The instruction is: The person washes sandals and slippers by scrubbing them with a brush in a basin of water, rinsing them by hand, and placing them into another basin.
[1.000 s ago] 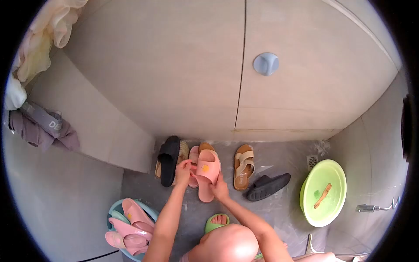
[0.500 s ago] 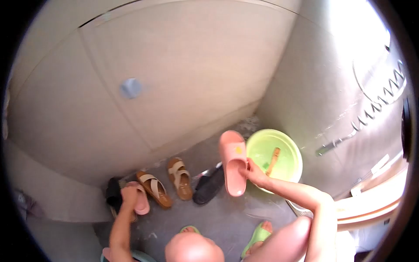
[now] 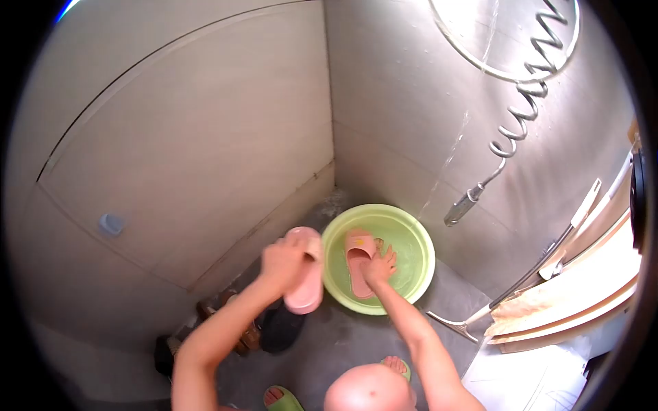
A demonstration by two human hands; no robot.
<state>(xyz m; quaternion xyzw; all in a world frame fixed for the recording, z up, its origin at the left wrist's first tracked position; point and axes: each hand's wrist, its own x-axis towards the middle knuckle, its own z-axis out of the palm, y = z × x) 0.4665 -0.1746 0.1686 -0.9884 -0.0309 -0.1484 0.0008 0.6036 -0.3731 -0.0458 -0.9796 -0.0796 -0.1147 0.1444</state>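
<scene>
A pink slipper [image 3: 312, 291] is gripped by its strap in my left hand [image 3: 283, 264], held upright just left of the light green basin [image 3: 429, 264]. Inside that basin, a second pink slipper [image 3: 358, 264] with a yellow mark on its strap lies in the water. Over its right edge is my right hand [image 3: 381, 267], fingers spread apart; part of the palm side is hidden. A small brown end of the brush [image 3: 378, 243] shows behind the slipper's strap, the remainder being covered.
Dark slippers [image 3: 282, 329] and brown sandals [image 3: 250, 335] stand on the grey floor along the left wall, partly behind my left arm. A coiled hose with a spray head [image 3: 464, 205] hangs on the right wall. A floor squeegee [image 3: 473, 318] leans at the right.
My right hand has put its pink slipper into the basin and spread its fingers. My left hand has lifted the other pink slipper from the floor and brought it right. The view has turned right.
</scene>
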